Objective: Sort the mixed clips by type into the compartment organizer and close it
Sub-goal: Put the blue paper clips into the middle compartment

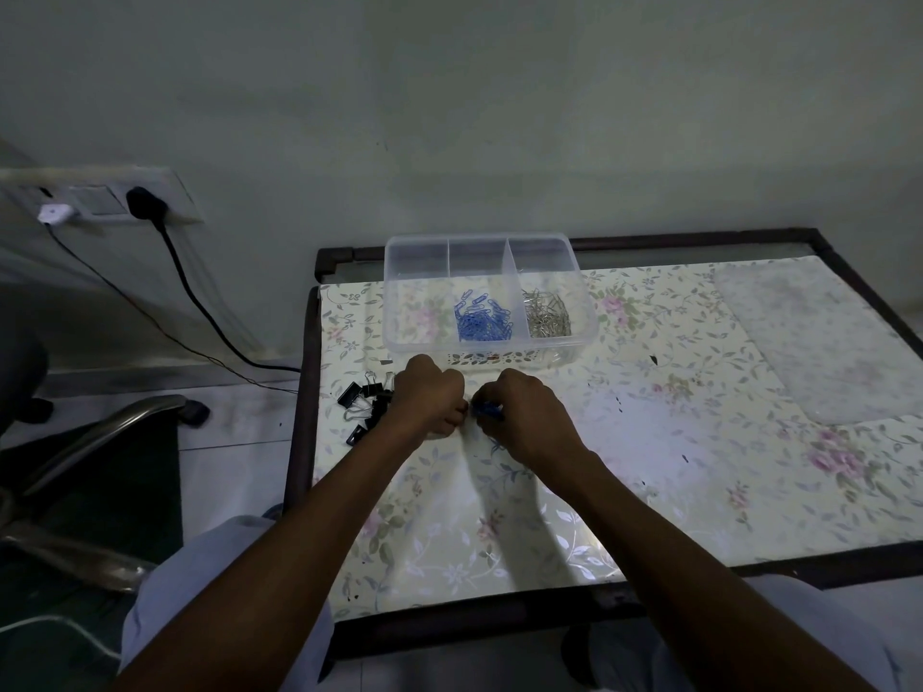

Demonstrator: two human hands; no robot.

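I can read no text, label, brand, number or sign anywhere here.

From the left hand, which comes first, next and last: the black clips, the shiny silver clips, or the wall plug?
1. Black clips: on the table, right beside the left hand.
2. Silver clips: in the organizer's right compartment, farther back.
3. Wall plug: far left, on the wall.
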